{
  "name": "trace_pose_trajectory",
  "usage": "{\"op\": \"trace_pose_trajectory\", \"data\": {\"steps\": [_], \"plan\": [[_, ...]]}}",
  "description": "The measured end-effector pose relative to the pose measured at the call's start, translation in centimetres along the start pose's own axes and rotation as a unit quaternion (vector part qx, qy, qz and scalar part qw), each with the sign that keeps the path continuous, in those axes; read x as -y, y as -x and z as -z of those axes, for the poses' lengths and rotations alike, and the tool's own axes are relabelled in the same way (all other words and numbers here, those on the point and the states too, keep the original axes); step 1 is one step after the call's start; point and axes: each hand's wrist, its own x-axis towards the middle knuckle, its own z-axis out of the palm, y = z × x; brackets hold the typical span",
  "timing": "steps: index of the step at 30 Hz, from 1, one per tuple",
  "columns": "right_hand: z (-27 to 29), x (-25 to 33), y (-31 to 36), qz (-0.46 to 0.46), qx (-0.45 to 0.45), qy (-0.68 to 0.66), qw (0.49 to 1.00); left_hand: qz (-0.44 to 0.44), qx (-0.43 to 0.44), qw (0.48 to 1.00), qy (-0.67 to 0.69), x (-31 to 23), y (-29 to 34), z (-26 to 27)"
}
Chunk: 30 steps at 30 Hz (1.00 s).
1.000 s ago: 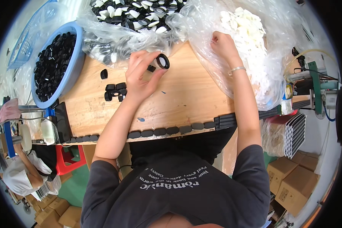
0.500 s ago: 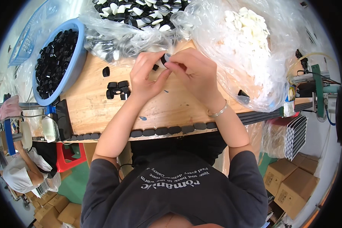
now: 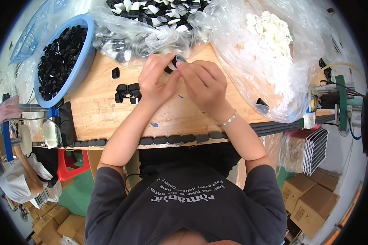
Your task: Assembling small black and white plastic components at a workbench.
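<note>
A small black oval cap (image 3: 176, 60) with a grey-white inner face is held up between my two hands, above the wooden table (image 3: 102, 116). My left hand (image 3: 156, 79) pinches it from the left, fingertips at its far edge. The fingertips of my right hand (image 3: 204, 83) press on its grey face from the right, hiding part of it. Behind the left fingers another dark piece shows in part. Several black caps (image 3: 126, 94) lie together left of my left wrist, and one single cap (image 3: 115, 73) lies beyond them.
At the left stands a blue basin (image 3: 91, 41) full of black caps. A plastic bag (image 3: 151, 38) with black and white pieces lies at the back; another bag (image 3: 233, 61) holds white pieces at the right. Dark pads (image 3: 174, 139) line the front edge. A person (image 3: 22, 179) sits far left.
My right fingers have drawn down and closed in against the cap's face. The cap has tilted, with its grey face turned more toward me. My left hand keeps its hold.
</note>
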Motion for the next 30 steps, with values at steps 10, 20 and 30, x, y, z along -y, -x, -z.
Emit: {"op": "trace_pose_trajectory", "data": {"steps": [10,20,30], "plan": [[1.3,-0.7,-0.8,-0.378,-0.016,-0.303,0.875,-0.03,0.048,0.998,-0.034,-0.3,-0.5,0.3],[0.7,-2.8,1.1,-0.484,0.152,-0.565,0.651,-0.045,0.086,0.995,0.016,-0.6,-0.7,0.3],[0.6,-2.8,1.2,-0.523,0.146,-0.56,0.625,-0.047,0.11,0.993,-0.004,0.1,-0.4,0.0]]}}
